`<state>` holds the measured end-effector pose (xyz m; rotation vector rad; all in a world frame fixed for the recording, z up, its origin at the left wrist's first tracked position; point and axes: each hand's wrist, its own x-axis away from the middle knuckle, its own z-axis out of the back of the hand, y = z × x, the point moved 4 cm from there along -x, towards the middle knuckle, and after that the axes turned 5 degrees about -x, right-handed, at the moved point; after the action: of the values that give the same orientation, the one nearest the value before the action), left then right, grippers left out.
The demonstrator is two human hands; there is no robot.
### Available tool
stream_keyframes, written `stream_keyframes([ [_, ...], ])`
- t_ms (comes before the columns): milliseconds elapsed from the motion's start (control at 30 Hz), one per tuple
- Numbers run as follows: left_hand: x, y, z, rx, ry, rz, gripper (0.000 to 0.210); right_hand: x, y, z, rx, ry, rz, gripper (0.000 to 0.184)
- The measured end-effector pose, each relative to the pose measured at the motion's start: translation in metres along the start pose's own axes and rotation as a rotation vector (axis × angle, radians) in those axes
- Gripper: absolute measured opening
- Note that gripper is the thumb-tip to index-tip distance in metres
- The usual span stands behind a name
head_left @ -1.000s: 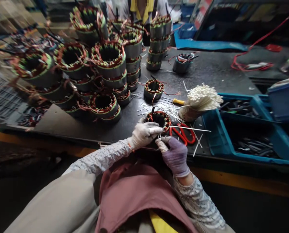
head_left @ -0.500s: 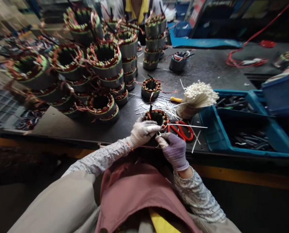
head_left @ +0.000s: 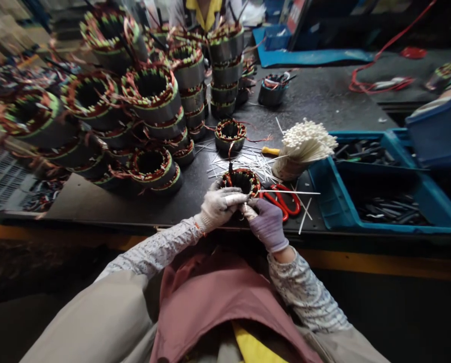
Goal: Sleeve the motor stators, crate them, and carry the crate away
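A motor stator (head_left: 256, 182) with copper windings stands at the table's front edge. My left hand (head_left: 218, 204), in a white glove, is closed round its near left side, fingers along the front rim. In a purple glove with whitish wrapping on a finger, my right hand (head_left: 266, 221) pinches at the near rim, touching the left fingertips. What it grips looks like the end of a white cable tie, mostly hidden. Another white cable tie (head_left: 295, 192) sticks out rightward from the stator. Red-handled scissors (head_left: 286, 201) lie just right of it.
Stacked stators (head_left: 152, 101) fill the left. A single stator (head_left: 230, 135) stands behind mine, near loose cable ties (head_left: 244, 164). A bundle of ties (head_left: 308, 141) stands in a holder beside a yellow handle (head_left: 271, 150). Blue bins (head_left: 326, 194) hold dark pieces. Another person (head_left: 205, 12) is opposite.
The view has shifted slightly, so the table's things sit a little further left and higher. My right hand has come closer to my left, and its fingertips are now tucked against the rim.
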<state>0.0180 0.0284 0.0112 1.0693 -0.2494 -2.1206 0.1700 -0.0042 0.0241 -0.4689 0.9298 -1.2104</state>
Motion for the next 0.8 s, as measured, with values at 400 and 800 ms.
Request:
stream_keyframes([
  [400,-0.004,-0.008,0.0,-0.003,-0.073,0.053,0.018,-0.005,-0.039,0.025,0.523,-0.013,0.751,0.031],
  [800,-0.007,-0.01,0.027,-0.148,-0.195,-0.124,0.023,0.023,-0.034,0.013,-1.007,-0.157,-0.612,0.036],
])
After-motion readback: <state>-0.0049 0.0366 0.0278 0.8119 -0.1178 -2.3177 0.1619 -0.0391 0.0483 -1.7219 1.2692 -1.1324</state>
